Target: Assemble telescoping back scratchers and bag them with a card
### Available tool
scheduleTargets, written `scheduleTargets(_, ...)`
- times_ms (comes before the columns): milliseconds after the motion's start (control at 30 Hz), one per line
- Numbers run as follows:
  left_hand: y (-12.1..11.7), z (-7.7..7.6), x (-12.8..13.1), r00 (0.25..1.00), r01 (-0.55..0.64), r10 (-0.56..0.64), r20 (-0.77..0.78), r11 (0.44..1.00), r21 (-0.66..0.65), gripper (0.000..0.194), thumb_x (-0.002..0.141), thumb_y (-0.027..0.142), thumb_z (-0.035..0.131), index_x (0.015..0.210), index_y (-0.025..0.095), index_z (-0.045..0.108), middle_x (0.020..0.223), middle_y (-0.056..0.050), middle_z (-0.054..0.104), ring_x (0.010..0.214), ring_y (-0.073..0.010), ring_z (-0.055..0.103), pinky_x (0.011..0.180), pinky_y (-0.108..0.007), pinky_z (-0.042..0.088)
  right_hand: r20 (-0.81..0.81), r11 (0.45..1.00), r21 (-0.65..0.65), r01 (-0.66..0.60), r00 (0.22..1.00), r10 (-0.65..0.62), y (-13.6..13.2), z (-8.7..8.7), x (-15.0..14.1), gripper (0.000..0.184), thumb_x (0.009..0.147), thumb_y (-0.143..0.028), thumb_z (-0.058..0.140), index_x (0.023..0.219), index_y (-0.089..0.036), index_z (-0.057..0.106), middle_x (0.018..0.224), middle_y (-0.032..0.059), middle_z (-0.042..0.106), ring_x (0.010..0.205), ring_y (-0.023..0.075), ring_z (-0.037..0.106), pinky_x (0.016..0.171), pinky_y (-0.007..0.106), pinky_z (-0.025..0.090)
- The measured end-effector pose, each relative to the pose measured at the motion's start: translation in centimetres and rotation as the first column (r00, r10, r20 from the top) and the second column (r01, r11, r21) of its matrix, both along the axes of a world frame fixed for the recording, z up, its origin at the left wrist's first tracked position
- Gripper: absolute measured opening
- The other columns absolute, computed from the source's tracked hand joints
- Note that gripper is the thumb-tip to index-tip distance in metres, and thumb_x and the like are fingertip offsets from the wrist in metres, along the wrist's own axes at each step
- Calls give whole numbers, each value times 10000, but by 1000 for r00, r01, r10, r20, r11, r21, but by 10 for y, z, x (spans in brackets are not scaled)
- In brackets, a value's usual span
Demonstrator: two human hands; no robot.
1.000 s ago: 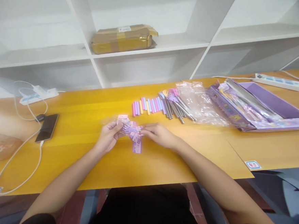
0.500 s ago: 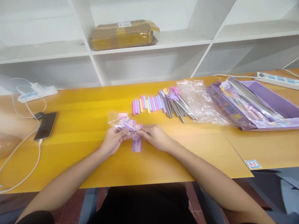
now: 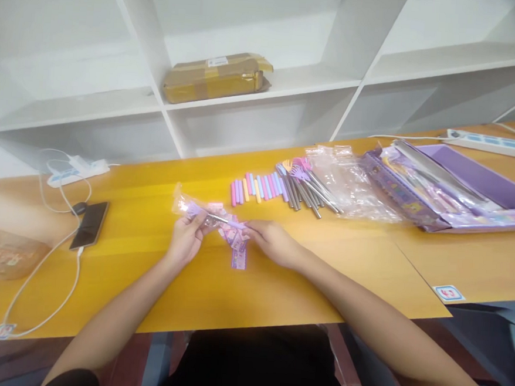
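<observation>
A purple back scratcher [image 3: 217, 218] with a metal rod lies across between my hands. Its hand-shaped head and part of the rod sit in a clear plastic bag [image 3: 179, 201]. My left hand [image 3: 187, 235] is closed on the bag and the scratcher near the head. At the other end, my right hand [image 3: 274, 241] pinches the purple handle. Beneath them on the table are small pink and purple printed cards [image 3: 238, 258]. Beyond are a row of coloured handle tubes [image 3: 258, 188] and a heap of back scratcher rods with hand-shaped heads [image 3: 304, 184].
Clear plastic bags [image 3: 355, 188] lie beside an open purple box [image 3: 475, 167] holding packaged items. On the left are a phone [image 3: 90, 225] with a white cable and a power strip [image 3: 78, 173]. A taped carton [image 3: 216, 78] rests on the white shelf behind the table.
The back scratcher's rod and handle now show stretched out between my hands, with its head farther left. My left hand has shifted left, away from my right. The view has tilted slightly.
</observation>
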State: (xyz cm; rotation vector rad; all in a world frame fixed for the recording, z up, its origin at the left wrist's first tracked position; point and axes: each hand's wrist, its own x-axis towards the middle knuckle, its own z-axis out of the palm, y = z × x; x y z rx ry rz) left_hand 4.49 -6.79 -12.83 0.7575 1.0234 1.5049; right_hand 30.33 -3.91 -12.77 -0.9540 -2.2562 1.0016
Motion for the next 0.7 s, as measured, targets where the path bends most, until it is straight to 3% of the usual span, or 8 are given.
scheduleTargets(167, -10, -14, 17, 996, 88, -89, -16, 995, -52, 452, 695, 458, 1033, 920, 127, 823, 953, -103, 839, 911, -232, 813, 904, -402, 696, -20, 1000, 21, -21, 1000, 22, -4, -7, -7, 479, 1163, -516, 421, 912, -204, 685, 868, 59, 732, 766, 189, 630, 769, 302, 446)
scheduleTargets(300, -14, -16, 20, 990, 134, -136, -23, 989, -63, 427, 717, 447, 1023, 918, 121, 833, 952, -121, 837, 946, -275, 818, 925, -470, 701, -3, 999, 22, -28, 1000, 28, -8, -9, -9, 419, 1154, -472, 471, 951, -197, 715, 878, 65, 743, 775, 191, 642, 760, 302, 446)
scheduleTargets(500, -9, -6, 11, 999, 45, -45, -4, 999, -22, 385, 738, 428, 1014, 911, 136, 830, 1034, -99, 837, 1037, -246, 798, 971, -420, 697, -103, 999, -45, 25, 994, -30, -8, -1, -4, 254, 1095, -390, 572, 1194, -193, 697, 962, 58, 759, 805, 188, 664, 756, 303, 469)
scheduleTargets(700, 4, -9, 2, 999, -5, 6, 33, 1000, -19, 369, 717, 421, 1026, 856, 142, 827, 949, -38, 822, 957, -197, 780, 976, -422, 709, -216, 991, -129, 23, 975, -51, -1, -3, -3, 181, 1073, -345, 533, 1131, -202, 627, 893, 39, 728, 792, 182, 681, 767, 312, 506)
